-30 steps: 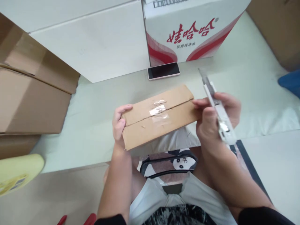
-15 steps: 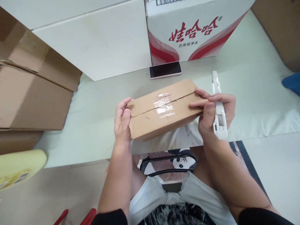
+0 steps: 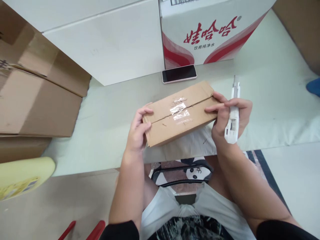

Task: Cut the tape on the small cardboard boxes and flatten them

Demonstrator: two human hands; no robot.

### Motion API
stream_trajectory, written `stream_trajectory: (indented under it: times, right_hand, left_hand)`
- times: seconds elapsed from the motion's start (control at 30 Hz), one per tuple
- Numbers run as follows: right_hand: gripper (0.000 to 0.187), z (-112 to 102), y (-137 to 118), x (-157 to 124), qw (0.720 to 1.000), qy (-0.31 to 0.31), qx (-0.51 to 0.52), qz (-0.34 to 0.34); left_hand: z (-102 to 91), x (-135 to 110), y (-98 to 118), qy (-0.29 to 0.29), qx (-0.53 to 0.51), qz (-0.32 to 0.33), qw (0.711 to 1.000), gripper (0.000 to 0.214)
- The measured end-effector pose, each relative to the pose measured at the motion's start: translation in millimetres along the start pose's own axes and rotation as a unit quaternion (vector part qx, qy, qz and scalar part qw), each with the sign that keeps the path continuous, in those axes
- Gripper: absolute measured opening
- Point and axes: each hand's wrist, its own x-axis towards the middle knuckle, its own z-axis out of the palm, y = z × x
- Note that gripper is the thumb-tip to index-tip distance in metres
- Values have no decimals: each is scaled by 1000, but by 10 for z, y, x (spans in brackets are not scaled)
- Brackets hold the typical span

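Note:
A small brown cardboard box [image 3: 160,130] is held between my two hands over the table's front edge, its right end slanting away from me. Clear tape crosses the middle of the seam on its top. My left hand [image 3: 138,128] grips the left end, thumb and fingers over the edge. At the other end, fingers of my right hand [image 3: 228,111] press on the box. That same hand also keeps a white box cutter [image 3: 233,123] between its fingers, pointing away from me. Whether the cutter's blade is out is hard to make out.
A phone [image 3: 179,74] lies behind the box, before a white carton with red lettering [image 3: 210,40] and a plain white box [image 3: 107,50]. Brown cartons [image 3: 47,103] are stacked at left above a yellow chair back [image 3: 27,176]. Something blue [image 3: 313,86] shows at right.
My left hand has shifted its hold, its fingers now further over the top of the left end. The box cutter has tilted slightly in my right hand. The view has moved a little.

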Motion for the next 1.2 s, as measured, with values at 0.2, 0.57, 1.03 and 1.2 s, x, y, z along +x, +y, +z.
stream_trajectory:
  times: [0.2, 0.57, 1.03, 1.2]
  right_hand:
    - [24, 22, -11, -9, 1000, 13, -9, 11]
    - [10, 12, -60, -1, 1000, 3, -1, -8]
    - [14, -3, -45, -3, 999, 23, 0, 29]
    - [14, -27, -35, 0, 999, 30, -4, 41]
  left_hand:
    - [61, -19, 67, -7, -30, -3, 1000, 50]
    - [29, -18, 19, 6, -10, 22, 1000, 48]
    - [-218, -91, -18, -177, 48, 30, 983, 107]
    - [-296, -102, 7, -205, 156, 62, 964, 128]
